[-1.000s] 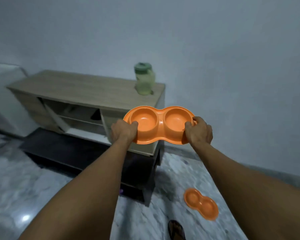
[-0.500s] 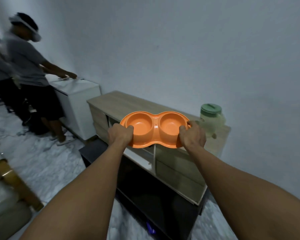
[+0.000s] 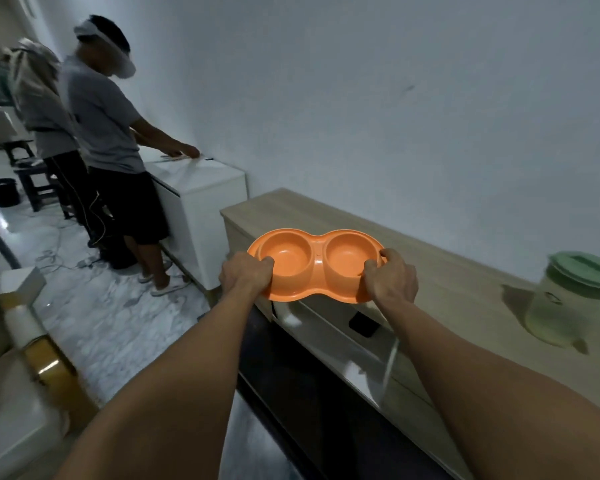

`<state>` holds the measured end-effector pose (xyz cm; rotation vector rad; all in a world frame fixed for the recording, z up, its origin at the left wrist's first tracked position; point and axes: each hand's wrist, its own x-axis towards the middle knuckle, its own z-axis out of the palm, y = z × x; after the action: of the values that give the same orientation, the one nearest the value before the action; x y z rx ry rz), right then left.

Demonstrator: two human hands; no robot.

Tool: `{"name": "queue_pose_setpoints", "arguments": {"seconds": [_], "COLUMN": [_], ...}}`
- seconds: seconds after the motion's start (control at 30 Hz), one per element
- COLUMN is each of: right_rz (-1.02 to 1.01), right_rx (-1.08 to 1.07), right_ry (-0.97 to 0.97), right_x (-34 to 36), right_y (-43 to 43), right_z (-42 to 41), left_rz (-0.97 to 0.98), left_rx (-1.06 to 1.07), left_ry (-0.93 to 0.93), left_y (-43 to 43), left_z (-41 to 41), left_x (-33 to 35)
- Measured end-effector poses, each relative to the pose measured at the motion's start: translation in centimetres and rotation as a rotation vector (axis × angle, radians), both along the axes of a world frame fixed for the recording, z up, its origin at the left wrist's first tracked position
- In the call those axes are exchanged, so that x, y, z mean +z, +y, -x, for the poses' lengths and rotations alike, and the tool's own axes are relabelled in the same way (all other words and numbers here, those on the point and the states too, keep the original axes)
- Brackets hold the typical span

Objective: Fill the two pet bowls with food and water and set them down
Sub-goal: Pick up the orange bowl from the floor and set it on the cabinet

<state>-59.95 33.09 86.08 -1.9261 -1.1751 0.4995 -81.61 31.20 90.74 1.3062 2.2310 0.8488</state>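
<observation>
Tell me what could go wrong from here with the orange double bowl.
The orange plastic double bowl is held only by its end rims, left hand and right hand; a slipping grip could drop it. The green-lidded translucent jar on the wooden cabinet stands near the right forearm and might get knocked. Loose floor cables could trip.

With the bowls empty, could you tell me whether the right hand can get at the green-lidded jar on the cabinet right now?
Probably not yet: the right hand grips the orange bowl. The path looks free; the jar stands on the cabinet to its right, so once freed it likely could.
</observation>
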Motion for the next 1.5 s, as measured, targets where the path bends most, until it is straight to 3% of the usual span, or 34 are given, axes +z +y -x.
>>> {"name": "queue_pose_setpoints", "arguments": {"seconds": [0.33,0.9,1.23,1.5], "right_rz": [0.062,0.163,0.288,0.316], "right_rx": [-0.232,-0.553,-0.754,-0.785], "right_ry": [0.031,0.052,0.054,0.0], "right_x": [-1.8,-6.5,-11.1,-12.2], "right_y": [13.0,31.7,35.9,38.3], "right_z": [7.5,5.5,6.1,5.7], "left_rz": [0.077,0.201,0.336,0.362], "left_rx": [-0.23,-0.518,-0.732,-0.814], "left_ry": [0.052,0.016,0.09,0.205], "left_y": [17.9,43.4,51.0,54.4], "left_z": [6.9,3.1,1.6,0.9], "left_x": [0.4,-4.5,-9.1,-11.4]}}
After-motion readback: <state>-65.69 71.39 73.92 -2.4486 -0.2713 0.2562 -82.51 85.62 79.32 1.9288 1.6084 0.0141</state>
